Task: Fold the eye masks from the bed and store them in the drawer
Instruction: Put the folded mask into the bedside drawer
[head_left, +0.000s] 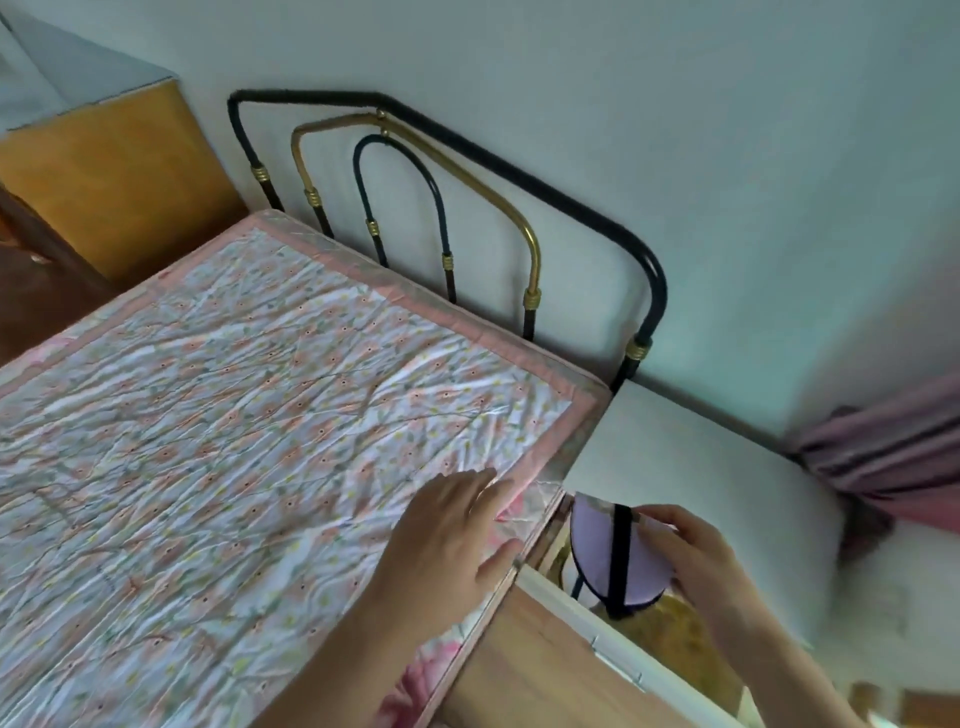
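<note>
A folded lilac eye mask (602, 551) with a black strap across it is held in my right hand (691, 551), just above the open drawer (670, 649) beside the bed. The drawer has a white rim and a yellowish inside. My left hand (447, 545) hovers over the right edge of the bed (234, 415), palm down, fingers spread, holding nothing. The floral pink quilt shows no other eye mask in view.
A black and brass metal headboard (530, 249) stands against the pale wall. The white top of a bedside cabinet (701, 478) lies right of the bed. Pink curtain fabric (893, 457) hangs at far right. An orange wooden cupboard (114, 176) stands at upper left.
</note>
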